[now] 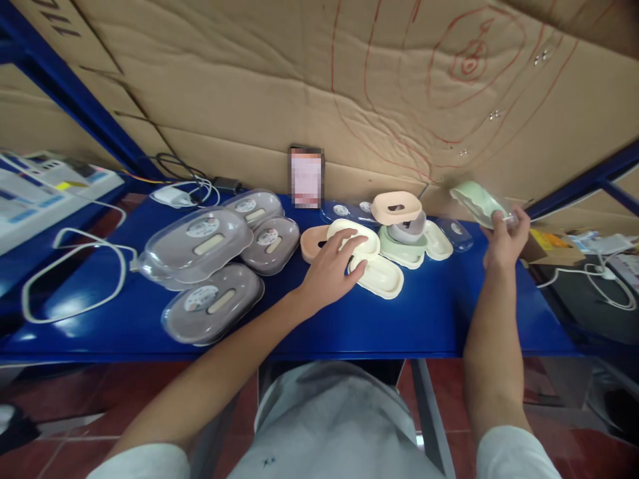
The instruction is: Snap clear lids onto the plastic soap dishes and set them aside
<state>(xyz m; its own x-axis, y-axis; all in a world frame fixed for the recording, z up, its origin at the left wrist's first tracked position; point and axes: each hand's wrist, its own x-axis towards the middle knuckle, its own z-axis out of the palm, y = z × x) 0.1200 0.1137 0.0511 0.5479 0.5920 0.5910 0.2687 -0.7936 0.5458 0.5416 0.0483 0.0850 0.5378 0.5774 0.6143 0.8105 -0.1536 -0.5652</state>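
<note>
My right hand point(502, 233) grips a pale green oval dish point(474, 199), tilted and lifted above the table's right end; a clear plastic cover shows at its near side. My left hand point(332, 269) lies with fingers apart over a cream oval dish point(368, 243), touching it. A second cream dish point(382, 276) is just in front, and a peach oval piece with a slot point(310, 243) sits partly behind the hand. Between my hands, another peach piece point(397, 207) rests on a grey one point(408, 228), above a pale green dish point(405, 254). A further cream dish point(438, 241) lies beside them.
Several grey oval boxes with clear lids point(212, 309) are heaped at left on the blue table point(319, 336). Clear lids point(342, 211) lie at the back. A phone-like device point(306, 176) leans on the cardboard wall point(224, 86). White cables point(74, 313) lie left; an open carton point(552, 247) stands right.
</note>
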